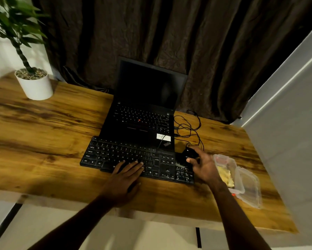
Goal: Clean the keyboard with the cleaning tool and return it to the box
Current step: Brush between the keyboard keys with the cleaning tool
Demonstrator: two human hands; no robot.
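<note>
A black external keyboard point(115, 156) lies on the wooden desk in front of a laptop. My left hand point(124, 175) rests flat on its lower middle keys, fingers spread. My right hand point(203, 165) is at the keyboard's right end, fingers curled around a black mouse point(186, 156). To the right of that hand sits a clear plastic box point(227, 166) holding something yellow point(225, 175), its clear lid point(250, 186) lying beside it. The yellow item's shape is blurred.
An open black laptop point(144, 112) with a dark screen stands behind the keyboard. Tangled black cables point(187, 127) lie right of it. A potted plant in a white pot point(35, 85) stands at the back left. A dark curtain hangs behind the desk point(43, 123).
</note>
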